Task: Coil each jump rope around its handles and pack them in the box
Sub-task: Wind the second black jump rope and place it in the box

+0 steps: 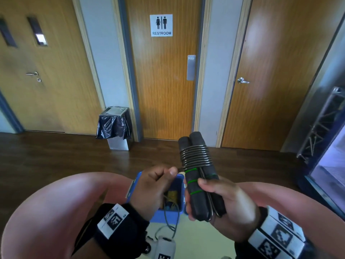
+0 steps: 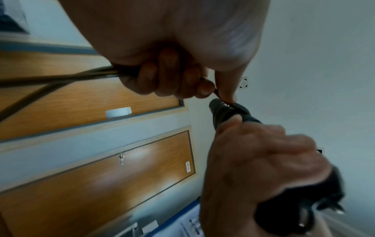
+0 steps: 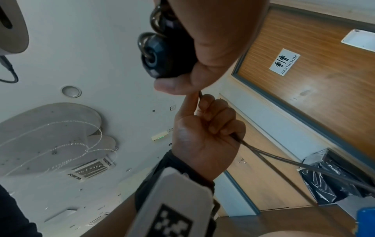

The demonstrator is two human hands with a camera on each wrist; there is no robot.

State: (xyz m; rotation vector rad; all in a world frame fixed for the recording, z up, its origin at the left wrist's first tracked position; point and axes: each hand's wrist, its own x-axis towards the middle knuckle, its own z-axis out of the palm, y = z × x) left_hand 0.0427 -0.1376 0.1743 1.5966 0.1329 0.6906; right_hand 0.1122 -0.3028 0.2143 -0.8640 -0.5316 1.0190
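Black handles (image 1: 200,186) ringed with green bands (image 1: 194,181) are seen, wound by a dark grey rope (image 1: 196,155). A blue box (image 1: 168,214) is shown, and black-and-white checked markers (image 1: 280,236) are worn on the wrists.

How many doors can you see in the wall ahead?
3: the left door, the middle door with the restroom sign, and the right door. More may lie outside the view.

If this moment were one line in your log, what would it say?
stage: coiling rope | right hand: grips paired handles | left hand: grips loose rope | blue box: below hands | rope: partly wound
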